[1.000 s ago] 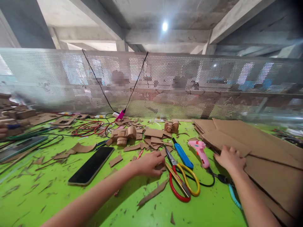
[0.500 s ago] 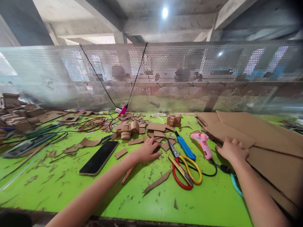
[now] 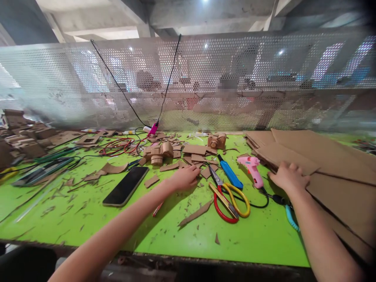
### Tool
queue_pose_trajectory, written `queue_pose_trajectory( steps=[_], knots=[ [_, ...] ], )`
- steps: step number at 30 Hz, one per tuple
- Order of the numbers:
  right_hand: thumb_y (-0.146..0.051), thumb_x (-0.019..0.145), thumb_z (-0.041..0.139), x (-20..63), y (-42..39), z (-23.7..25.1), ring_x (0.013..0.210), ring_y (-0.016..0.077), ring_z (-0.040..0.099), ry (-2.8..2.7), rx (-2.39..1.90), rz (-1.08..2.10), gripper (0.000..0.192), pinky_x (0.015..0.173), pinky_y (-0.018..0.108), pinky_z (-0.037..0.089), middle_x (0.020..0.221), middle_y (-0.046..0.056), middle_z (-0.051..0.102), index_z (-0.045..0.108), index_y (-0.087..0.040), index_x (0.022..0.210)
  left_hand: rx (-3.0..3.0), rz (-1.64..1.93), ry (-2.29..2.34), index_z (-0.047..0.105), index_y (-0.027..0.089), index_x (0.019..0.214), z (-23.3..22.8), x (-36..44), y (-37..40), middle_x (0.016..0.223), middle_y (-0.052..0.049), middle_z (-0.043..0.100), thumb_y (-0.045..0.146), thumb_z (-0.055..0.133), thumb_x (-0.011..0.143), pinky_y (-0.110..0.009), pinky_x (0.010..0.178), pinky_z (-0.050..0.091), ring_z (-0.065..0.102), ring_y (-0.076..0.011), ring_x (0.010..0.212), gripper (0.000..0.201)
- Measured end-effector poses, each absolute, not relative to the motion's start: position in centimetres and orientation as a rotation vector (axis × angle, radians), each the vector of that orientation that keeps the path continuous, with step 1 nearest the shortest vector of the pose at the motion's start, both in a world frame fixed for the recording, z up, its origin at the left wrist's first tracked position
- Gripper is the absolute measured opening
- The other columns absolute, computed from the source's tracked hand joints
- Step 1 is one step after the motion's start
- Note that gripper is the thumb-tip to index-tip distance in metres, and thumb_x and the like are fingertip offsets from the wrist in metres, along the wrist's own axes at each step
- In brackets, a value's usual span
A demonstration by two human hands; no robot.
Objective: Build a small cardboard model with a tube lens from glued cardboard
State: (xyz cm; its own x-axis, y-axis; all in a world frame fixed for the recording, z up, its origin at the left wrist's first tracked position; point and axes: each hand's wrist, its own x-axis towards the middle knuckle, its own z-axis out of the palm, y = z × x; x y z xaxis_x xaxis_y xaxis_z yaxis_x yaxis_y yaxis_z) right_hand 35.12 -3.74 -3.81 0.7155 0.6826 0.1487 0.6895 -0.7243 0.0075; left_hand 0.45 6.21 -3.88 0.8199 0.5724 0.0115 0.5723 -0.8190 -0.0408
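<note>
My left hand (image 3: 184, 179) is low over the green table beside small cardboard scraps (image 3: 206, 172). Its fingers are bent and slightly apart, and I see nothing in them. Palm down, my right hand (image 3: 289, 178) rests with spread fingers on the edge of a stack of cardboard sheets (image 3: 340, 199). Between the hands lie scissors (image 3: 216, 178) with a red and a yellow handle, a gold-coloured utility knife (image 3: 225, 201), a blue cutter (image 3: 230, 174) and a pink glue gun (image 3: 252, 169). A red pencil (image 3: 158, 209) is partly under my left forearm.
Two cardboard camera models (image 3: 158, 152) (image 3: 216, 141) stand among the scraps. A black phone (image 3: 126, 186) lies left of my arm. Behind the table rises a perforated metal screen (image 3: 188, 109). Cardboard pieces (image 3: 29, 141), red cable (image 3: 114, 148) and a pink plug (image 3: 153, 129) are farther back.
The view has tilted down, so the table's front edge shows more. My left hand's thumb has drawn in toward the fingers. My right hand stays on the cardboard stack.
</note>
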Motion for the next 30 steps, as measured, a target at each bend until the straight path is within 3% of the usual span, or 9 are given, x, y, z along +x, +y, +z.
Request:
queue_pose_trajectory(
  steps=[3, 6, 8, 10, 15, 17, 23, 30],
  knots=[
    [-0.048, 0.082, 0.047, 35.1, -3.8, -3.8, 0.120, 0.0429, 0.038, -1.150, -2.860, -0.192, 0.061, 0.085, 0.057, 0.039, 0.132, 0.029, 0.040, 0.045, -0.007, 0.128, -3.098, -0.167, -0.825, 0.054, 0.017, 0.091, -3.5, 0.1, 3.6, 0.096, -0.008, 0.056, 0.019, 0.041, 0.085, -0.031, 0.076, 0.047, 0.055, -0.0201, 0.089, 0.014],
    [-0.047, 0.083, 0.046, 35.0, -3.8, -3.8, 0.120, 0.0433, 0.037, -1.162, -2.838, -0.200, 0.061, 0.086, 0.056, 0.037, 0.132, 0.030, 0.040, 0.044, -0.006, 0.128, -3.313, -0.358, -0.472, 0.055, 0.017, 0.099, -3.7, -0.3, -0.3, 0.105, -0.009, 0.057, 0.025, 0.039, 0.090, -0.032, 0.091, 0.043, 0.052, -0.0198, 0.100, 0.020],
    [-0.047, 0.084, 0.045, 35.0, -3.8, -3.9, 0.121, 0.0438, 0.036, -1.173, -2.827, -0.194, 0.061, 0.086, 0.057, 0.036, 0.133, 0.031, 0.039, 0.043, -0.006, 0.129, -3.347, -0.398, -0.399, 0.050, 0.018, 0.118, -4.2, -0.5, -2.6, 0.123, -0.013, 0.052, 0.048, 0.049, 0.086, -0.042, 0.103, 0.035, 0.043, -0.0269, 0.118, 0.044],
    [-0.047, 0.083, 0.045, 35.0, -3.8, -3.9, 0.120, 0.0446, 0.035, -1.179, -2.821, -0.182, 0.061, 0.086, 0.058, 0.035, 0.133, 0.031, 0.039, 0.043, -0.006, 0.129, -3.357, -0.412, -0.383, 0.045, 0.019, 0.127, -4.8, -0.6, -4.1, 0.129, -0.014, 0.048, 0.060, 0.056, 0.078, -0.047, 0.107, 0.030, 0.038, -0.0310, 0.124, 0.065],
    [-0.047, 0.082, 0.047, 35.3, -3.7, -4.0, 0.121, 0.0460, 0.036, -1.187, -2.803, -0.178, 0.061, 0.087, 0.061, 0.032, 0.134, 0.034, 0.038, 0.044, -0.007, 0.127, -3.378, -0.327, -0.414, 0.048, 0.020, 0.126, -4.8, -1.2, -5.3, 0.119, -0.013, 0.054, 0.037, 0.045, 0.090, -0.040, 0.097, 0.039, 0.048, -0.0254, 0.111, 0.040],
    [-0.047, 0.082, 0.047, 35.3, -3.6, -4.0, 0.123, 0.0461, 0.034, -1.184, -2.809, -0.162, 0.060, 0.087, 0.062, 0.032, 0.135, 0.033, 0.037, 0.043, -0.008, 0.128, -3.384, -0.255, -0.314, 0.048, 0.022, 0.128, -4.3, -1.4, -5.6, 0.112, -0.012, 0.056, 0.034, 0.043, 0.091, -0.037, 0.092, 0.041, 0.051, -0.0237, 0.104, 0.039],
    [-0.048, 0.083, 0.048, 35.0, -3.7, -3.8, 0.127, 0.0483, 0.029, -1.182, -2.797, -0.138, 0.064, 0.090, 0.064, 0.031, 0.136, 0.035, 0.033, 0.040, -0.005, 0.130, -3.369, -0.190, -0.074, 0.043, 0.026, 0.133, -3.8, -1.4, -6.1, 0.136, -0.010, 0.049, 0.040, 0.039, 0.093, -0.042, 0.098, 0.038, 0.043, -0.0279, 0.121, 0.043],
    [-0.051, 0.084, 0.043, 35.4, -3.5, -3.9, 0.128, 0.0462, 0.030, -1.169, -2.855, -0.129, 0.066, 0.092, 0.061, 0.032, 0.138, 0.032, 0.031, 0.039, -0.006, 0.133, -3.433, -0.218, -0.042, 0.054, 0.022, 0.110, -3.2, -5.2, -6.5, 0.107, -0.009, 0.065, 0.013, 0.038, 0.089, -0.032, 0.095, 0.040, 0.056, -0.0192, 0.105, 0.027]
  ],
)
